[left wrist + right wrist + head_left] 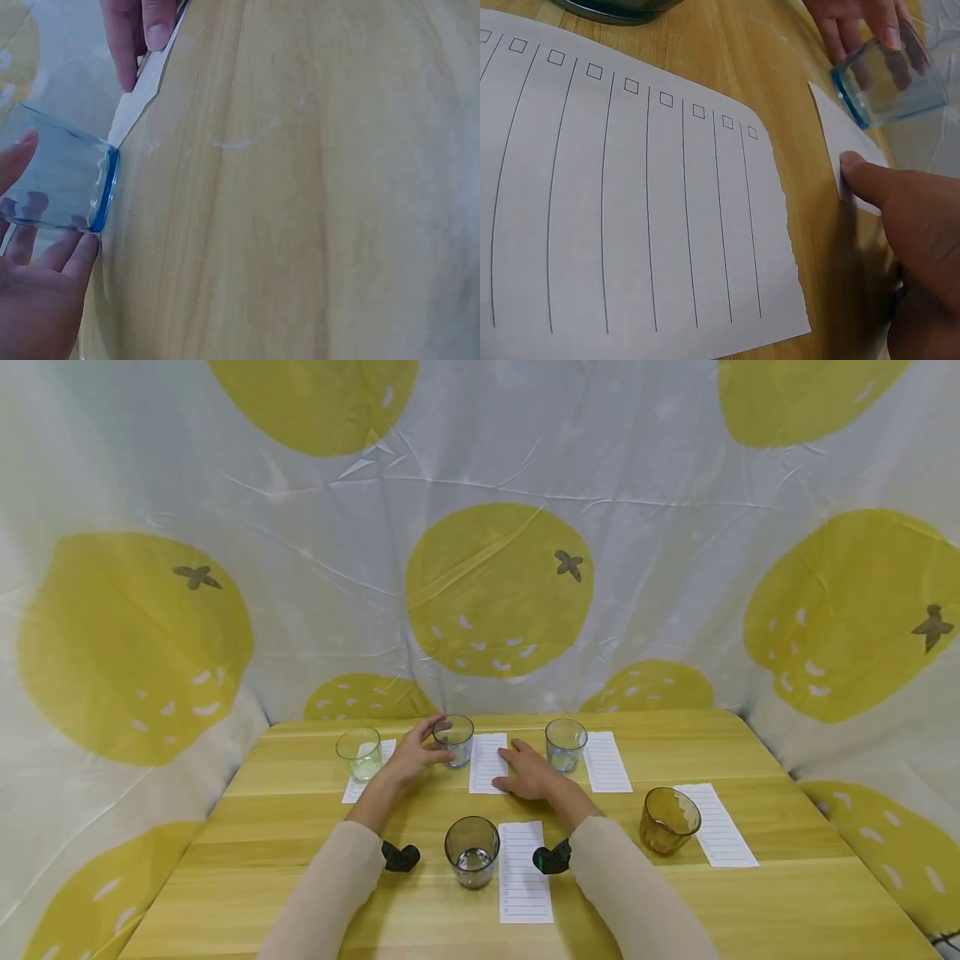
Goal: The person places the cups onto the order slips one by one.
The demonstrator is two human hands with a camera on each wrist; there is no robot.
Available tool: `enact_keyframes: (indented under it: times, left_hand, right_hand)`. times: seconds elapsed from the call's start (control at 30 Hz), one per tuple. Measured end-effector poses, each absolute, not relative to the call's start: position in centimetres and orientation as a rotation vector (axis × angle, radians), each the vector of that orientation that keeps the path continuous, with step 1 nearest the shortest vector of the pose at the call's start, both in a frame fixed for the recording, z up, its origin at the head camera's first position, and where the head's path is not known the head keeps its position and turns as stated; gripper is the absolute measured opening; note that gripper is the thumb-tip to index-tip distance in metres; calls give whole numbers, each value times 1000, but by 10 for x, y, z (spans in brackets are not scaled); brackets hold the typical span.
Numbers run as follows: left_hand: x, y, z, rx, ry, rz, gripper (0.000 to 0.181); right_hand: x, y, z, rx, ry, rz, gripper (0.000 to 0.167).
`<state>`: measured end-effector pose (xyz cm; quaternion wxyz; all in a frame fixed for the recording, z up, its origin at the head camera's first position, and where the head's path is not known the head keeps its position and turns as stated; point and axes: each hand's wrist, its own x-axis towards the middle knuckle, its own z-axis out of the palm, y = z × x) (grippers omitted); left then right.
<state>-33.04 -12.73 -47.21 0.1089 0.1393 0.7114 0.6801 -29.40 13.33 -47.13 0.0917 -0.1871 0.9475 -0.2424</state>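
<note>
In the head view my left hand (408, 758) holds a pale blue glass (454, 735) at the far middle of the table, thumb on the near side and fingers round the back. The glass stands upright, left of a lined paper slip (487, 764). My right hand (531, 774) rests at the slip's right edge, fingers spread. In the right wrist view its thumb (859, 172) lies on the paper. Another bluish glass (566, 743) stands beyond the right hand, with a slip (607, 762) beside it.
A greenish glass (360, 753) stands over a slip (356, 791) at the left. Nearer me, between the forearms, are a grey glass (472, 852) and a slip (525, 872). An amber glass (669, 821) and a slip (717, 827) sit right. A lemon-print cloth (495, 468) hangs behind.
</note>
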Motion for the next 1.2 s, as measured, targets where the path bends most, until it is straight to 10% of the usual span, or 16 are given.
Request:
enact_keyframes:
  times: [1.2]
  left_hand:
    - [-332, -103, -458, 612, 2044, 1985, 77]
  right_hand:
    - [-297, 133, -471, -479, 2837, -752, 76]
